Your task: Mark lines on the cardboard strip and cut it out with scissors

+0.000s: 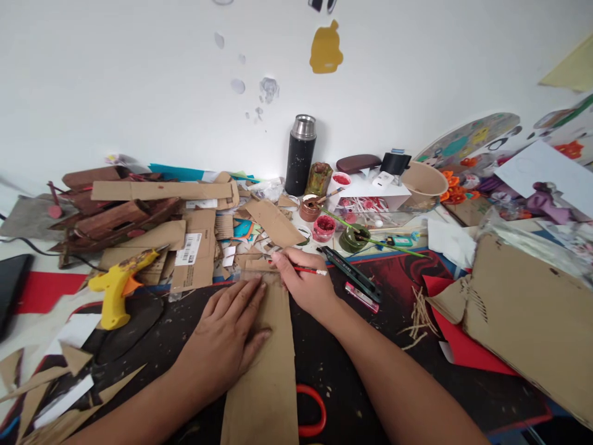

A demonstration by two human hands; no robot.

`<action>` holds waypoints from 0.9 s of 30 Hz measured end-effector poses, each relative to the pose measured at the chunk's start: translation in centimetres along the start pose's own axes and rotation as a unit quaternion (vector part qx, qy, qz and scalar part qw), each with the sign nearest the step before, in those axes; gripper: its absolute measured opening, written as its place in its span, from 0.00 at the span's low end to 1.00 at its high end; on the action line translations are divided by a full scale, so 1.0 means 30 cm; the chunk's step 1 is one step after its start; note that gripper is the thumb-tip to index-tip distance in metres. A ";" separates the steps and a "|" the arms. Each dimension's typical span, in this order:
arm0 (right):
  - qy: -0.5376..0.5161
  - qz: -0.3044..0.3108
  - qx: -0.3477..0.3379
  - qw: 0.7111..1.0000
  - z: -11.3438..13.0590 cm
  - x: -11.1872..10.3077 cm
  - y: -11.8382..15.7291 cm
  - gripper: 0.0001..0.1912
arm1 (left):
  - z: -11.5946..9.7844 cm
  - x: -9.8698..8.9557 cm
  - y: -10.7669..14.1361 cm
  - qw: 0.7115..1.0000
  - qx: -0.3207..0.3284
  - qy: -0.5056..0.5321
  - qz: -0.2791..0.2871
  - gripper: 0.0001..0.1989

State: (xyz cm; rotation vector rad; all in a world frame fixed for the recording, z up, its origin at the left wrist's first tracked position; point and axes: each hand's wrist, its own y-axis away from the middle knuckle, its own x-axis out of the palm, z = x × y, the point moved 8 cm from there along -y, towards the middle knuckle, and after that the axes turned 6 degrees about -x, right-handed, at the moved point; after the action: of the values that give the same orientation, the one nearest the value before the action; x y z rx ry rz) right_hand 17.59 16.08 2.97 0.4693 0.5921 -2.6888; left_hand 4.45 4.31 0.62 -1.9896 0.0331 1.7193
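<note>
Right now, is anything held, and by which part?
Right hand holds the pencil near its writing end. Left hand holds nothing; it lies on the cardboard.

Both bare forearms (386,364) slant inward toward the far edge of the dark mat (338,364); the left hand (229,324) lies palm down, digits extended, while the right hand (308,281) curls into a pinch.

The cardboard strip (262,383) is lying on the desk mat (343,364), the left hand (234,324) resting across its left edge and the right hand (303,278) holding a pencil (310,270) at its far end. Left of the strip, a glue gun (119,287) is lying. Just right of the strip, a scissors handle (322,408) is showing; farther right, a cutter (351,273) is lying. Behind the strip, cardboard scraps (273,221) are lying and, farther back, a flask (300,157) is standing.
</note>
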 end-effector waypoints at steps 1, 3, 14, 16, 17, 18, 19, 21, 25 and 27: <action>0.000 0.000 0.001 1.000 -0.002 0.000 0.000 0.24 | -0.001 -0.007 -0.002 1.000 -0.002 0.001 -0.005 0.31; 0.002 -0.001 0.004 1.000 -0.010 -0.002 -0.001 0.24 | 0.003 -0.024 -0.006 1.000 -0.017 -0.001 -0.017 0.32; -0.003 -0.032 0.025 0.999 -0.042 -0.031 -0.008 0.22 | 0.014 -0.010 -0.006 1.000 -0.019 0.003 -0.006 0.31; 0.008 -0.025 0.013 1.000 -0.022 -0.025 -0.007 0.23 | 0.016 -0.001 -0.006 1.000 -0.019 0.007 0.001 0.32; 0.013 -0.020 0.008 1.000 -0.014 -0.020 -0.006 0.24 | 0.017 0.002 -0.007 1.000 -0.020 0.009 0.003 0.33; 0.015 -0.015 0.004 1.000 -0.008 -0.015 -0.005 0.25 | 0.018 0.003 -0.007 1.000 -0.022 0.012 0.004 0.34; 0.014 -0.011 0.003 1.000 -0.005 -0.010 -0.003 0.25 | 0.019 0.001 -0.007 1.000 -0.024 0.016 0.002 0.34; 0.007 -0.004 0.004 1.000 -0.010 -0.001 -0.002 0.26 | 0.018 -0.008 -0.007 0.999 -0.026 0.019 -0.007 0.35; -0.009 -0.013 0.022 1.000 -0.040 0.001 -0.003 0.23 | 0.017 -0.026 -0.006 0.999 -0.039 0.007 -0.013 0.29; -0.020 -0.022 0.030 0.999 -0.053 -0.003 -0.004 0.21 | 0.016 -0.027 -0.006 0.999 -0.044 0.004 -0.007 0.28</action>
State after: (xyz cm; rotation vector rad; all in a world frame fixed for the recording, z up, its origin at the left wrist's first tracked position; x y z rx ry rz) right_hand 18.01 16.92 1.69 0.4232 0.5170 -2.7585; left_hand 3.90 4.40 1.40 -2.0551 -0.0547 1.7304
